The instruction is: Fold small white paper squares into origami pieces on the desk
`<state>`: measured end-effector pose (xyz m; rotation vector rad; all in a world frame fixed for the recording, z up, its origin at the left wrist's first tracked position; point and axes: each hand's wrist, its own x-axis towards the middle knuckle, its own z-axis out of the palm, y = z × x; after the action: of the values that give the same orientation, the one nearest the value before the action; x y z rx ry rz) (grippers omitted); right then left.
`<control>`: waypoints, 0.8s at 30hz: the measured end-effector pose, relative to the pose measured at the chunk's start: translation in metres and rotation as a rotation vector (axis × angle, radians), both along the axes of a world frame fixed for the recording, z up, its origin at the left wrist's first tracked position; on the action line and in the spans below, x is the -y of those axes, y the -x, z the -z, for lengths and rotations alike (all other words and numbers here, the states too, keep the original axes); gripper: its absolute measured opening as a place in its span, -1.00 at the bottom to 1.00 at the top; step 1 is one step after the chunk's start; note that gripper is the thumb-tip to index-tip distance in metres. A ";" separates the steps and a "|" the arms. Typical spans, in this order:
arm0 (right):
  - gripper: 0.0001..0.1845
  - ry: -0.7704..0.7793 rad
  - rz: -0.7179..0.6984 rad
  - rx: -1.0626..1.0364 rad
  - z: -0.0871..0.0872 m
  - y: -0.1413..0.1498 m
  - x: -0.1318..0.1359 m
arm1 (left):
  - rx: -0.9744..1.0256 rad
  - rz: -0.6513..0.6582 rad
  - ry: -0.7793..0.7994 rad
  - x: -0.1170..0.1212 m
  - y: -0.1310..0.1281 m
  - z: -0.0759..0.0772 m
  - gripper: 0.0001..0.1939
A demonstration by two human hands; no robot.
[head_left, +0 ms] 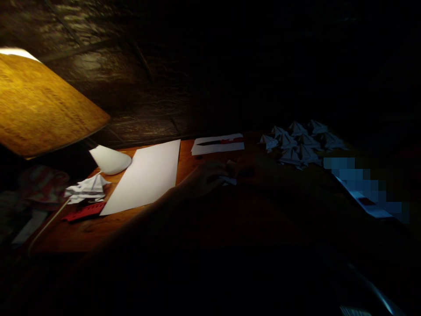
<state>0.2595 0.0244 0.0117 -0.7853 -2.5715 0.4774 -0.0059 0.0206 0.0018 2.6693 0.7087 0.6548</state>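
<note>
Over the dark middle of the wooden table, my left hand (210, 174) and my right hand (251, 171) come together around a small folded piece of white paper (229, 180). The fingers of both hands look closed on it, though deep shadow hides most of the right one. Only a pale lower edge of the paper shows. Left of my forearm lies a large white paper sheet (148, 175). Beyond my hands a knife (226, 141) with a red handle rests on a small stack of white paper (200, 150).
Several folded paper figures (297, 142) are grouped at the back right. A glowing screen (371, 199) is at the right edge. At left are a lamp shade (49, 105), its white base (112, 161), a crumpled-looking folded paper (88, 188), a red object (85, 212) and a pale cord (48, 224).
</note>
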 end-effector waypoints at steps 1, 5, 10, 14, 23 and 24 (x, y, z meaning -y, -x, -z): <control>-0.88 0.010 0.004 0.000 0.000 0.000 0.000 | -0.002 0.005 -0.013 0.001 -0.001 0.000 -0.75; -0.90 0.054 -0.035 0.001 -0.002 0.000 0.000 | -0.007 0.012 -0.023 0.008 -0.004 -0.001 -0.78; -0.86 0.078 -0.057 0.031 -0.006 -0.001 0.003 | -0.052 0.002 -0.025 0.016 -0.009 0.000 -0.80; -0.87 0.043 -0.017 0.075 -0.007 -0.001 0.004 | -0.044 -0.047 -0.059 0.019 -0.012 0.001 -0.84; -0.84 0.109 -0.010 0.044 -0.002 0.000 -0.005 | -0.033 -0.089 -0.096 0.020 -0.015 0.003 -0.86; -0.84 0.109 -0.007 0.039 -0.002 0.000 -0.006 | -0.020 -0.098 -0.084 0.021 -0.016 0.003 -0.86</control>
<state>0.2593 0.0302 0.0139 -0.8308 -2.6029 0.6146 0.0097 0.0000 -0.0015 2.7348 0.8400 0.6993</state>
